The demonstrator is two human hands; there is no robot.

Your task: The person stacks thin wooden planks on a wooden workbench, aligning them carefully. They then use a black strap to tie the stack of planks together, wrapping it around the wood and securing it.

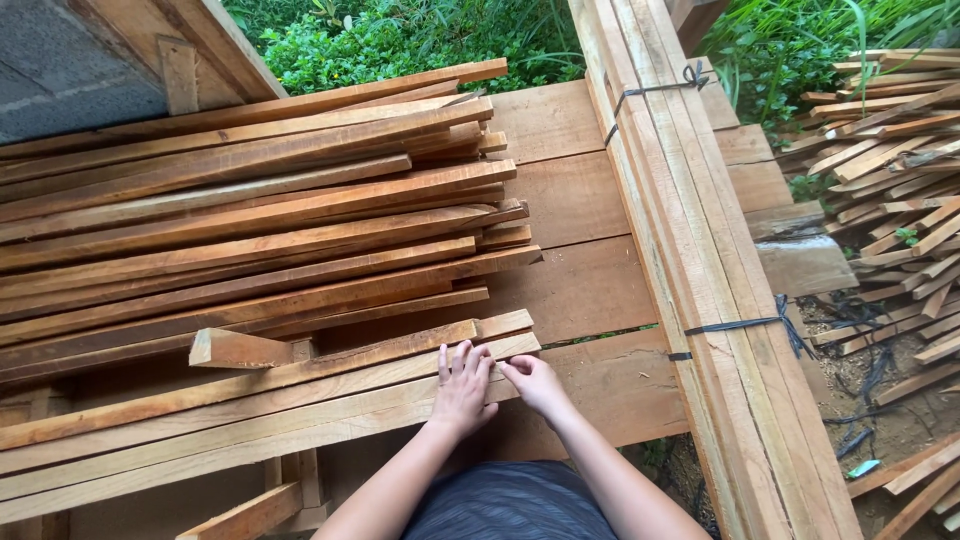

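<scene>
At lower centre of the head view: both hands met at the near end of a long wooden slat (300, 405), which lay lengthwise from the left edge to the middle of the frame.
Left hand (462, 388): lay flat on the slat's end, fingers spread apart, pressing rather than gripping; nothing was enclosed.
Right hand (535, 383): fingertips were drawn together against the slat's end corner; whether they pinched the wood or only touched it could not be told.
Handling of the slat: judged stiff, rough-sawn and fairly light, but long enough to swing or sag if lifted by one end; a hold nearer mid-length, or one hand at each portion, would likely steady it. Splinters seemed a risk along the edges.
Left and centre: a loose pile of similar slats (250, 220) rested on a plank platform (570, 190).
Right of centre: a tied bundle (700, 260) ran diagonally, bound with dark cord (745, 324).
Far right: scattered offcuts (890, 150) lay on the ground.
</scene>
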